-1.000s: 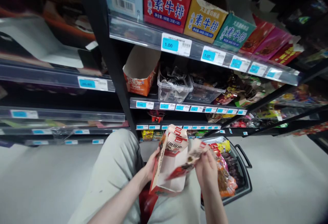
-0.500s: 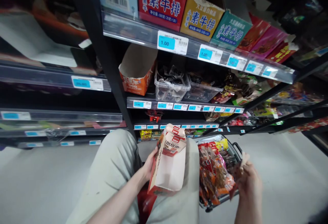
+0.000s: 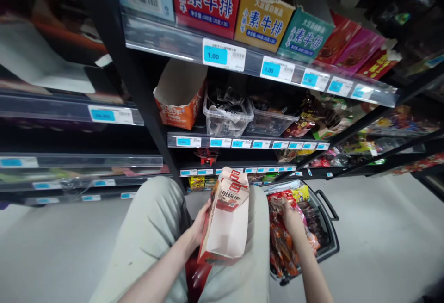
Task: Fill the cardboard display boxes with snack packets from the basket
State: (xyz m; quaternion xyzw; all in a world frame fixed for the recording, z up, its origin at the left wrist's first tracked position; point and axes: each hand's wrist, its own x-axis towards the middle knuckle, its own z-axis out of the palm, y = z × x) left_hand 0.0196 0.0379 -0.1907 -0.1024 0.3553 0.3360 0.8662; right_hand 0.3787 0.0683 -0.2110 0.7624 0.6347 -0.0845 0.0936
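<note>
My left hand [image 3: 200, 223] is closed on the left side of a small open cardboard display box [image 3: 229, 229], red and white with a printed flap. The box rests against my right knee, and its white inside shows no contents. My right hand [image 3: 292, 217] reaches into a basket [image 3: 336, 244] with a dark rim, on the floor beside my right leg. It touches the red snack packets [image 3: 277, 197] there; its fingertips are hidden among them. Orange-brown packets [image 3: 282, 247], a yellow packet [image 3: 301, 194] and dark packets [image 3: 314, 222] lie in the same basket.
Shelves with a price-tag rail [image 3: 256, 60] stand in front. Red [image 3: 206, 2], yellow [image 3: 262, 18] and teal [image 3: 305, 34] boxes fill the upper one. Below are an orange box [image 3: 178, 113] and clear plastic tubs [image 3: 227, 120] of packets. Pale floor [image 3: 374, 229] extends right.
My right hand has moved left from beyond the basket's right side onto the red packets. The pale and reddish piece it held no longer shows. My left hand keeps the box.
</note>
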